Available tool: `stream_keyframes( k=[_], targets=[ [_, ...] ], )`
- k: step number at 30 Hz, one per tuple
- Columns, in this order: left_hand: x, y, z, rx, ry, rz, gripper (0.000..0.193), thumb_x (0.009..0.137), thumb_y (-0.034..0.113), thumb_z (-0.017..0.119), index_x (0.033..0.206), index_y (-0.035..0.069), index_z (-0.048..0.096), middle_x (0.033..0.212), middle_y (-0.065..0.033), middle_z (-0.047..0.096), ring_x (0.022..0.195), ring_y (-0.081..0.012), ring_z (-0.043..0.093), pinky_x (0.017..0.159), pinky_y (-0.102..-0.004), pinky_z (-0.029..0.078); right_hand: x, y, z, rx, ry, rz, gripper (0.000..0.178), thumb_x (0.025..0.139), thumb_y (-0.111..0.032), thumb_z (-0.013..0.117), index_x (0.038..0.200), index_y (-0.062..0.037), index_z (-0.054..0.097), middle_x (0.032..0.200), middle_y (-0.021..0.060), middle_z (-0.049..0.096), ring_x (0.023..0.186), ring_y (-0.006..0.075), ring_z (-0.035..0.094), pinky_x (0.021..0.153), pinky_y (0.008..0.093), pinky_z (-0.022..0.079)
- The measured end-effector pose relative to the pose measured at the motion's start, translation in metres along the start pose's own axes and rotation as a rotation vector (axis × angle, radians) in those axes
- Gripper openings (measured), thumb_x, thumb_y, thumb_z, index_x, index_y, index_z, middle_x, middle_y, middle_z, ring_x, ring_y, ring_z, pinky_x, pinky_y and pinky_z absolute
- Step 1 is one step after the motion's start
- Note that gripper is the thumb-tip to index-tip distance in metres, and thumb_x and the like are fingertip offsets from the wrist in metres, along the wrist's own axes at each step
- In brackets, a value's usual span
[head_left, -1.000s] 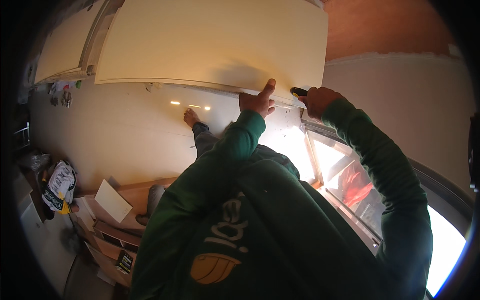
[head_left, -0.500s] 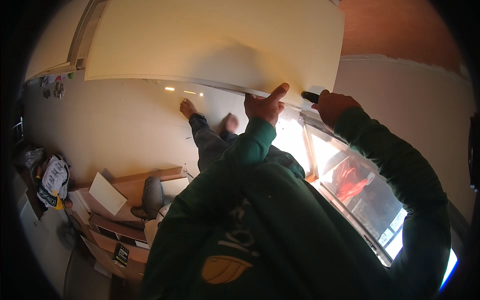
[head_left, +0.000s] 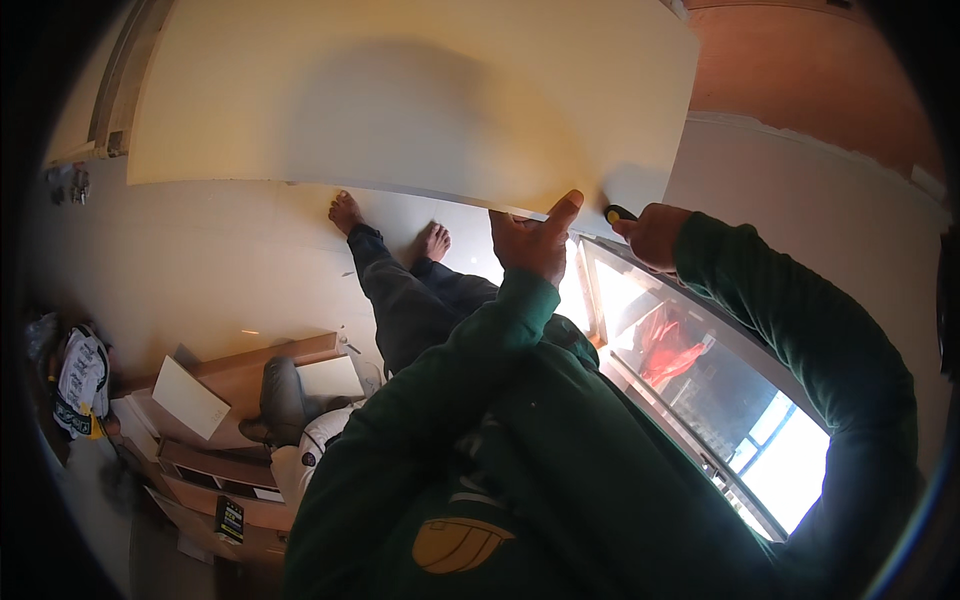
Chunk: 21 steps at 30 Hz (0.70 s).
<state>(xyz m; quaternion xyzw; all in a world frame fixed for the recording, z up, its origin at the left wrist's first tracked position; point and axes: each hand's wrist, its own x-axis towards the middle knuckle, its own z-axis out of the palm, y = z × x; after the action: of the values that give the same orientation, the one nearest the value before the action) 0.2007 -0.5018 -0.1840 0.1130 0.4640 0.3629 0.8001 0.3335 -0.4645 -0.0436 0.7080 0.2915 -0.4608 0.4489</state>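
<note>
A large cream panel [head_left: 400, 110] stretches across the upper part of the view. My left hand [head_left: 536, 242] is closed on its near edge, the thumb over the face and the fingers hidden beneath. Just right of it, at the panel's right end, my right hand [head_left: 655, 236] is wrapped round a small black-and-yellow handled tool [head_left: 617, 214]. The tool's working end cannot be made out, nor whether it touches the panel.
A bright framed window [head_left: 690, 370] lies at my right, with red cloth [head_left: 668, 345] behind the glass. At lower left, brown furniture boards [head_left: 240, 505] and a loose white board [head_left: 190, 398] lie around another person's leg [head_left: 288, 400]. A white-and-black bag [head_left: 82, 385] sits farther left.
My view has shifted, so the panel's left end and both hands appear lower. The tool has turned, showing yellow on its end. Both my hands keep their grips.
</note>
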Motion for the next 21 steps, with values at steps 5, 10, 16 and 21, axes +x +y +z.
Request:
stream_keyframes(
  k=[5, 10, 16, 21],
  targets=[
    [0.003, -0.007, -0.005, 0.049, -0.085, -0.016, 0.063, 0.082, 0.014, 0.092, 0.129, 0.007, 0.050, 0.103, -0.0067, 0.067, 0.070, -0.0106, 0.059, 0.055, -0.0262, 0.048, 0.023, 0.030, 0.042, -0.160, 0.171, -0.277, 0.047, 0.114, -0.033, 0.028, 0.131, -0.0084, 0.065, 0.085, 0.0139, 0.071, 0.076, 0.0291, 0.073, 0.071, 0.0465, 0.058],
    [-0.002, 0.018, -0.017, 0.448, -0.172, -0.063, 0.065, 0.090, 0.033, 0.087, 0.134, -0.001, 0.051, 0.110, -0.0144, 0.073, 0.080, -0.0184, 0.072, 0.072, -0.0310, 0.061, -0.008, 0.031, 0.061, 0.930, 0.023, -0.006, 0.042, 0.113, -0.043, 0.048, 0.108, -0.0026, 0.058, 0.072, 0.0068, 0.058, 0.049, 0.0131, 0.047, 0.047, 0.0328, 0.045],
    [-0.024, 0.080, -0.030, 1.065, -0.575, -0.255, 0.046, 0.099, 0.041, 0.071, 0.112, -0.002, 0.063, 0.092, -0.0157, 0.076, 0.078, -0.0210, 0.076, 0.070, -0.0355, 0.061, -0.046, 0.076, 0.121, 1.694, 0.156, -0.342, 0.032, 0.109, -0.032, 0.054, 0.119, -0.0008, 0.053, 0.080, 0.0126, 0.068, 0.057, 0.0186, 0.064, 0.054, 0.0360, 0.057],
    [-0.100, 0.096, 0.018, 1.285, -1.188, 0.661, 0.052, 0.089, 0.018, 0.079, 0.136, 0.008, 0.058, 0.146, -0.0122, 0.055, 0.129, -0.0332, 0.059, 0.101, -0.0454, 0.055, -0.011, 0.105, 0.179, 2.048, -0.074, -0.636, 0.028, 0.109, -0.026, 0.052, 0.119, -0.0007, 0.056, 0.089, 0.0145, 0.072, 0.072, 0.0219, 0.074, 0.076, 0.0389, 0.067]
  ],
)
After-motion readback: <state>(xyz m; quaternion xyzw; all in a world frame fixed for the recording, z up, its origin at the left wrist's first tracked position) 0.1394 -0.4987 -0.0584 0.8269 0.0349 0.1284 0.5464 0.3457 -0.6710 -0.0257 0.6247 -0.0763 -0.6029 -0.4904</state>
